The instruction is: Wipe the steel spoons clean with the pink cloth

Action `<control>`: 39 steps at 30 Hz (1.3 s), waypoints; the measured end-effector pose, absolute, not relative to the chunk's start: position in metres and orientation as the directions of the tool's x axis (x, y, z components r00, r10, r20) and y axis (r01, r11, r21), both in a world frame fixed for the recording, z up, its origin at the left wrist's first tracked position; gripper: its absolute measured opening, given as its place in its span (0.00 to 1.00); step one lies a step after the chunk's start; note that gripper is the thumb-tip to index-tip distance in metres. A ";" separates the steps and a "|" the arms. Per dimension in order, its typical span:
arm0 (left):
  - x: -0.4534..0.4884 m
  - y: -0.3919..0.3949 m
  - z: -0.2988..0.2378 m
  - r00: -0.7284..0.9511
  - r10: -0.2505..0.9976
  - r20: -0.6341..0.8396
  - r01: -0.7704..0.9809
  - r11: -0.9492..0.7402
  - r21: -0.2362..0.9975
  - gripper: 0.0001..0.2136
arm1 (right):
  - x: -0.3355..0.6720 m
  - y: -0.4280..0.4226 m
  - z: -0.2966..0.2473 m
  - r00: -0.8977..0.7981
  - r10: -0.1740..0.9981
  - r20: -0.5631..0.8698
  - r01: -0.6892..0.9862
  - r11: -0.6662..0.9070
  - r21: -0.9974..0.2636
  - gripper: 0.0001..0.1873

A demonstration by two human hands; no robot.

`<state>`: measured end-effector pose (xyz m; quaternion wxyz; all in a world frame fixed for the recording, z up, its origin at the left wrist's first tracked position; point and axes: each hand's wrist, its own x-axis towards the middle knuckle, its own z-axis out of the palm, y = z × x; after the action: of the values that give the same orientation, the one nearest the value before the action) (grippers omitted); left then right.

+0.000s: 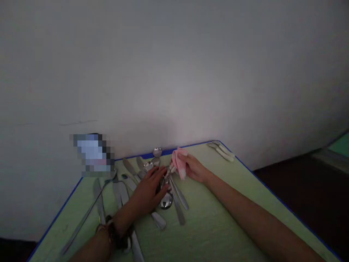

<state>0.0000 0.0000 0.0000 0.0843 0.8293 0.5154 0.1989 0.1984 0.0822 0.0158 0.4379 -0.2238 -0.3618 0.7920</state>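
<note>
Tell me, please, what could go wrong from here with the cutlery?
The left hand is over loosely heaped cutlery, which might slide if pushed. The pink cloth in the right hand is close to that heap and might drag a piece along. A spoon at the far edge of the table could be knocked.

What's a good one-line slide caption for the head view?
Right hand holding a pink cloth, left hand over scattered cutlery on a green, blue-edged table.
</note>
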 end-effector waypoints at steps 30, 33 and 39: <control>0.000 0.001 0.002 0.439 0.844 0.308 0.797 -0.525 0.300 0.24 | 0.194 0.078 0.018 -0.482 0.876 -0.006 -0.537 -0.300 -0.788 0.19; 0.001 0.000 0.003 0.436 0.847 0.303 0.798 -0.520 0.304 0.24 | 0.193 0.078 0.017 -0.453 0.891 -0.017 -0.542 -0.290 -0.789 0.19; 0.001 0.000 0.003 0.411 0.862 0.296 0.789 -0.500 0.358 0.26 | 0.194 0.081 0.015 -0.448 0.894 -0.020 -0.549 -0.293 -0.783 0.16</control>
<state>0.0007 -0.0001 0.0028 0.0812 0.8361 0.4935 0.2251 0.1938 0.0808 0.0150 0.4692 -0.2361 -0.3653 0.7685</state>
